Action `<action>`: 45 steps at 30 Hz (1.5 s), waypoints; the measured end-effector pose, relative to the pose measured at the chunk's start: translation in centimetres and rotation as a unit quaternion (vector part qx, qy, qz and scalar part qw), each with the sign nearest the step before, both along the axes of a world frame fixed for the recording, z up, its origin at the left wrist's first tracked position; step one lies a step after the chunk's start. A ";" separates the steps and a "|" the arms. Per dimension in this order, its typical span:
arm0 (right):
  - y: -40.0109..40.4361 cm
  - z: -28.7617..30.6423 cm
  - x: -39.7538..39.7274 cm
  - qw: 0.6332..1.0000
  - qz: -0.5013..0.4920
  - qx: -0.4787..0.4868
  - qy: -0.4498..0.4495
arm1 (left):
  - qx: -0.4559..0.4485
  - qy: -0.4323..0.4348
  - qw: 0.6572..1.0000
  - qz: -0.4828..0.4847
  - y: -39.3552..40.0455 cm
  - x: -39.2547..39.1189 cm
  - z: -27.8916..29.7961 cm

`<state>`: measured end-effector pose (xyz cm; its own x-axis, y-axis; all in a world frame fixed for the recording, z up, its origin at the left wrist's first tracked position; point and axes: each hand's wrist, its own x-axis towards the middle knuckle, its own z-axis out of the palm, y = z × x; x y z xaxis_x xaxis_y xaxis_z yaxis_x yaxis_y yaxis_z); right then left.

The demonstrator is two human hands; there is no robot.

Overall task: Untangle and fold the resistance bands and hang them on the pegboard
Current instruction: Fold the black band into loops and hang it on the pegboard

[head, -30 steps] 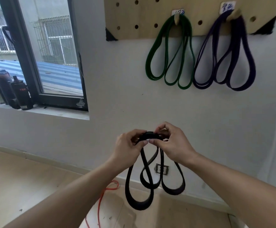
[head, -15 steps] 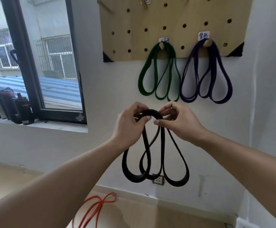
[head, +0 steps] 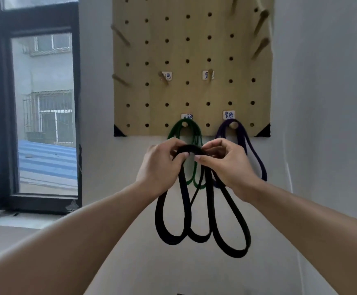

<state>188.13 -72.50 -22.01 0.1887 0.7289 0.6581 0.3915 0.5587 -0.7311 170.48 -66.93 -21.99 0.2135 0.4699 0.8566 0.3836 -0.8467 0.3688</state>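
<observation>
- On the white wall straight ahead hangs a square pegboard (head: 194, 60) of pale wood, drilled with even rows of round holes and held at its two lower corners by dark triangular brackets.
- Four small white labels (head: 229, 115) are stuck to the board, each with blue handwritten characters too blurred to read; two sit above the lower pegs and two beside the empty pegs of the middle row.
- Wooden pegs (head: 209, 74) stick out of the board as short round dowels: two in the middle row, two along the left edge, several near the upper right corner, and two at the bottom that carry bands.
- Three resistance bands show, all flat rubbery loops.
- The green band (head: 174, 129) hangs folded over the lower left peg, partly hidden behind the hands.
- The purple band (head: 258, 158) hangs folded over the lower right peg, its loop reaching down past the right wrist.
- The black band (head: 222, 220), wider than the other two, is held in front of the wall just below the board; it is gathered at the top and falls in three rounded loops, the right one lowest.
- The left hand (head: 160, 167) pinches the gathered top of the black band between thumb and curled fingers.
- The right hand (head: 226, 165) pinches the same gathered top from the other side, thumb and forefinger almost meeting the left hand's fingertips.
- To the left is a dark-framed window (head: 43, 111) looking out on a grey building with barred windows and a blue striped roof.
</observation>
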 end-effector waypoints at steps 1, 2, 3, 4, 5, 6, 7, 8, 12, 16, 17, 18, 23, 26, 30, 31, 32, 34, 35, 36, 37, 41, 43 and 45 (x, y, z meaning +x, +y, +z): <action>0.2 1.0 0.2 1.000 0.003 0.007 0.014 | 0.010 -0.009 1.000 -0.002 0.3 0.5 0.8; 0.4 1.9 0.4 0.999 0.004 0.013 0.031 | 0.021 -0.014 1.000 -0.005 0.6 1.0 1.5; 0.6 2.8 0.5 0.998 0.004 0.024 0.050 | 0.033 -0.017 0.999 -0.008 0.9 1.5 2.2; 1.0 3.7 0.7 0.997 0.004 0.035 0.068 | 0.041 -0.021 0.999 -0.013 1.2 2.0 2.8; 1.3 4.7 0.9 0.996 0.005 0.043 0.081 | 0.043 -0.025 0.999 -0.020 1.6 2.4 3.4; 1.6 5.8 1.2 0.995 0.004 0.048 0.090 | 0.040 -0.028 0.998 -0.027 2.0 2.8 3.9; 2.0 6.9 1.5 0.994 0.001 0.055 0.095 | 0.036 -0.035 0.998 -0.031 2.4 3.1 4.5; 2.2 8.0 1.8 0.993 -0.003 0.063 0.095 | 0.032 -0.048 0.998 -0.031 2.8 3.4 5.2; 3.8 12.0 3.1 0.993 -0.034 0.079 0.086 | 0.009 -0.096 0.995 -0.028 5.2 4.5 8.8; 6.1 15.3 4.0 0.988 -0.057 0.109 0.091 | 0.011 -0.107 0.994 -0.020 7.2 6.2 12.9; 6.6 16.3 4.2 0.986 -0.066 0.122 0.093 | 0.024 -0.110 0.993 -0.014 7.6 6.7 13.9; 7.1 17.2 4.5 0.985 -0.075 0.131 0.089 | 0.042 -0.111 0.993 -0.004 8.0 7.1 14.9; 10.3 20.8 6.0 0.976 -0.090 0.180 0.088 | 0.097 -0.105 0.989 0.035 10.8 9.2 19.1; 12.6 21.9 7.0 0.971 -0.083 0.194 0.116 | 0.109 -0.094 0.988 0.048 12.7 10.7 20.3; 15.7 22.6 7.9 0.971 -0.098 0.161 0.147 | 0.091 -0.085 0.991 0.052 15.3 12.2 20.9; 16.7 22.8 8.2 0.971 -0.111 0.147 0.150 | 0.078 -0.078 0.992 0.055 16.0 12.5 21.0; 17.5 22.8 8.3 0.971 -0.121 0.134 0.156 | 0.062 -0.071 0.994 0.054 16.6 12.8 21.0; 19.0 22.9 8.6 0.971 -0.132 0.108 0.169 | 0.028 -0.068 0.997 0.034 17.7 13.5 20.8; 19.6 22.9 8.7 0.971 -0.134 0.094 0.176 | 0.010 -0.073 0.997 0.019 18.2 13.8 20.5; 20.0 22.8 8.8 0.971 -0.133 0.082 0.183 | -0.006 -0.082 0.997 0.002 18.6 14.1 20.2; 20.1 22.7 8.9 0.972 -0.133 0.069 0.182 | -0.022 -0.094 0.995 -0.014 19.0 14.5 19.7; 19.4 21.8 10.0 0.983 -0.116 0.011 0.140 | -0.048 -0.106 0.992 -0.051 19.5 15.2 18.6; 18.6 21.4 10.2 0.990 -0.098 -0.031 0.097 | -0.054 -0.091 0.993 -0.058 19.4 15.1 18.3; 18.0 21.4 10.1 0.992 -0.075 -0.066 0.073 | -0.061 -0.081 0.993 -0.063 19.1 14.8 18.2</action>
<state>198.22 -54.55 -0.57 0.3892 0.7634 0.5156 0.3471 0.3969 -0.8497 185.28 -47.87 -3.75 0.1415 0.5513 0.8222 0.2052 -0.8289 0.5204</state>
